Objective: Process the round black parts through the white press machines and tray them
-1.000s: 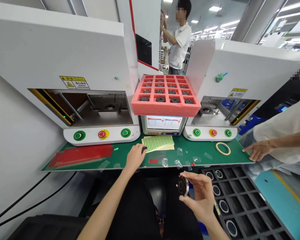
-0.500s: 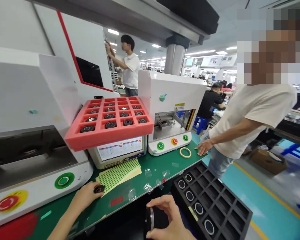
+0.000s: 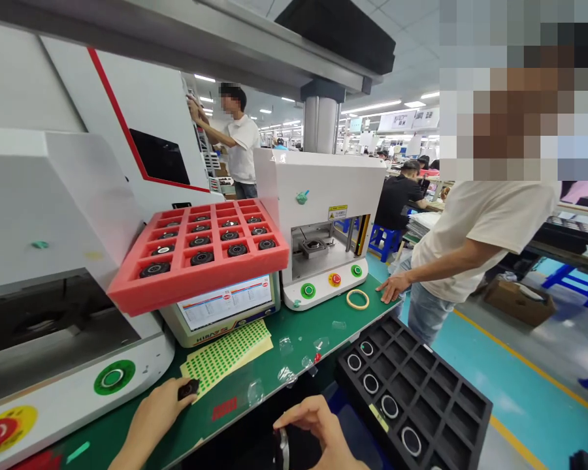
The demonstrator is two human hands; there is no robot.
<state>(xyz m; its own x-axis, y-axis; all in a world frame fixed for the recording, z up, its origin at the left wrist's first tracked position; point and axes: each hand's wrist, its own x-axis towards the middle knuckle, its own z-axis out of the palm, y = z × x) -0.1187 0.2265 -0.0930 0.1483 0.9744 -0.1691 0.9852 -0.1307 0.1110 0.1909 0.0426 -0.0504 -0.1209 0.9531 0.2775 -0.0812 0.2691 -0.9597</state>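
My left hand [image 3: 159,411] is closed on a small black round part [image 3: 188,390] at the lower left corner of a sheet of green dot stickers [image 3: 228,356]. Between the thumb and fingers of my right hand [image 3: 323,431] is a black disc with a silver rim [image 3: 283,449], tilted on edge, in front of the bench edge. A black tray [image 3: 372,408] on the right holds several silver-ringed round parts in its left compartments. The pink foam tray [image 3: 215,273] with several black round parts rests on top of a monitor [image 3: 225,303].
White machines with buttons stand at left [image 3: 24,209] and centre [image 3: 323,183]. A cream ring [image 3: 357,299] and clear plastic scraps [image 3: 287,374] lie on the green bench [image 3: 318,320]. At right, a person [image 3: 490,228] rests a hand on the bench; others are farther back.
The camera view has shifted slightly. My left hand still holds its black part by the sticker sheet, and my right hand with its disc appears lower and slightly left.
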